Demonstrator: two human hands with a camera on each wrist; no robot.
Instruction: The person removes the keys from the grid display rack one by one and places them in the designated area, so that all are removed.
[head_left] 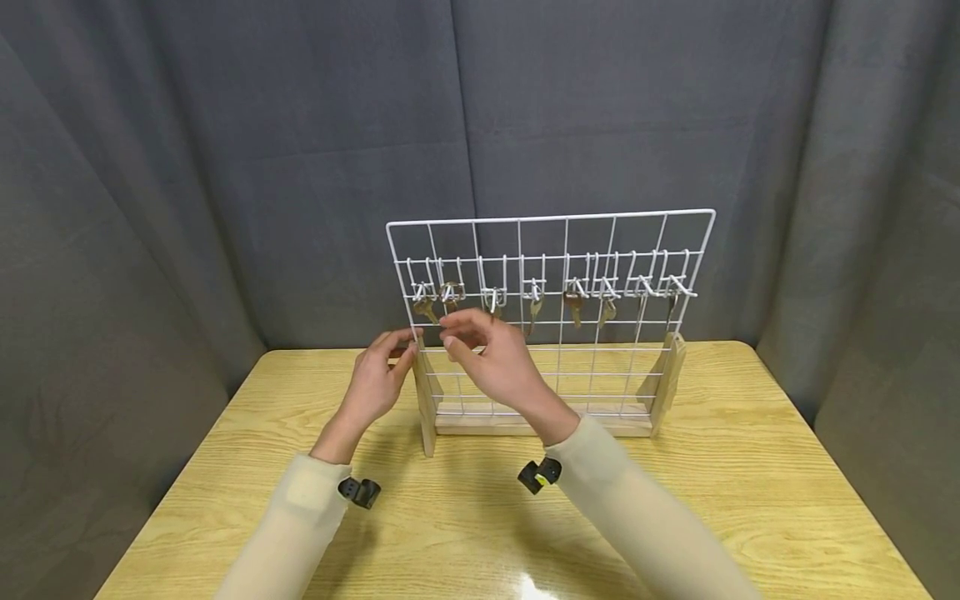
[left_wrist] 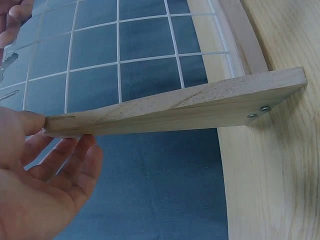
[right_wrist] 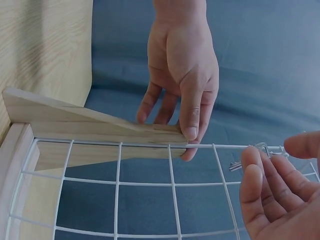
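Observation:
A white wire grid rack [head_left: 551,219] stands upright on the table, with several keys on hooks along its upper part. My left hand [head_left: 377,375] holds the top end of the rack's wooden side support [left_wrist: 165,107], thumb on one face and fingertips on the other. Close to the leftmost key [head_left: 425,309] is my right hand [head_left: 491,354]. In the right wrist view, the fingers of that hand are bent in front of a key [right_wrist: 235,166] and its thumb stands apart from them. Whether these fingers touch the key cannot be told.
More keys hang to the right, among them a brass key [head_left: 608,312] and a dark-headed key [head_left: 575,307]. A wooden base bar [head_left: 540,425] joins the two side supports. Grey curtains [head_left: 337,125] surround the wood-grain table [head_left: 442,517].

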